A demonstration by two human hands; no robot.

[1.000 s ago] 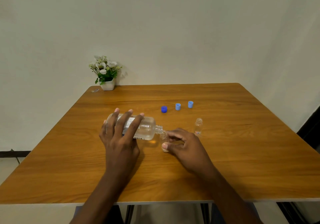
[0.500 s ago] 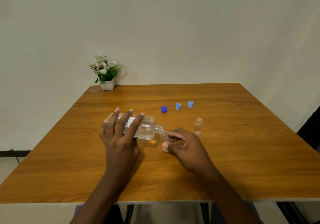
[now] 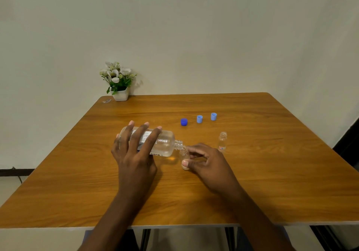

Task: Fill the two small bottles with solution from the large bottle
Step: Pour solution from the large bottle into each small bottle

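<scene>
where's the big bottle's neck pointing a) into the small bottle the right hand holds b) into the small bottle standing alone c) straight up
a: the large bottle, tipped sideways in the left hand, has its neck at the mouth of the small bottle pinched by the right hand; the other small bottle stands apart.

The wooden worktop [image 3: 272, 182] carries an upright small bottle [image 3: 222, 141]. Behind it lie a dark blue cap [image 3: 184, 122] and two light blue caps [image 3: 199, 119]; far behind-left stands a flower pot [image 3: 120, 95].

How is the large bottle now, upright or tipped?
Tipped. The left hand holds the large bottle almost level, its uncapped neck at the mouth of the small bottle in the right hand.
</scene>
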